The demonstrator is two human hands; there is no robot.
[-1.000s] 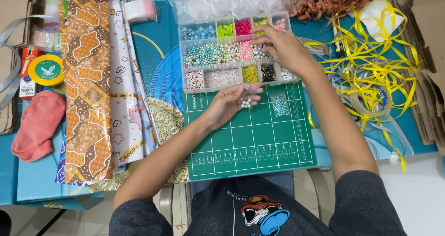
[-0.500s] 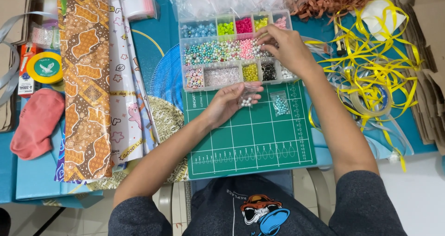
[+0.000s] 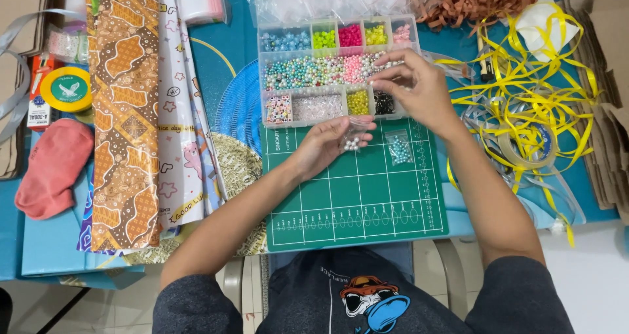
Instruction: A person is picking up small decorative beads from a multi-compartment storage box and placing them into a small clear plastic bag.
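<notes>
A broad work table with a blue covering (image 3: 216,65) fills most of the view, lit evenly from above with only soft shadows. Below its near edge lies a pale, glossy tiled floor (image 3: 590,275), brightest at the lower right. A cream-coloured chair frame with slatted parts (image 3: 449,275) shows just under the table edge (only its rails can be seen). No walls or windows come into view.
</notes>
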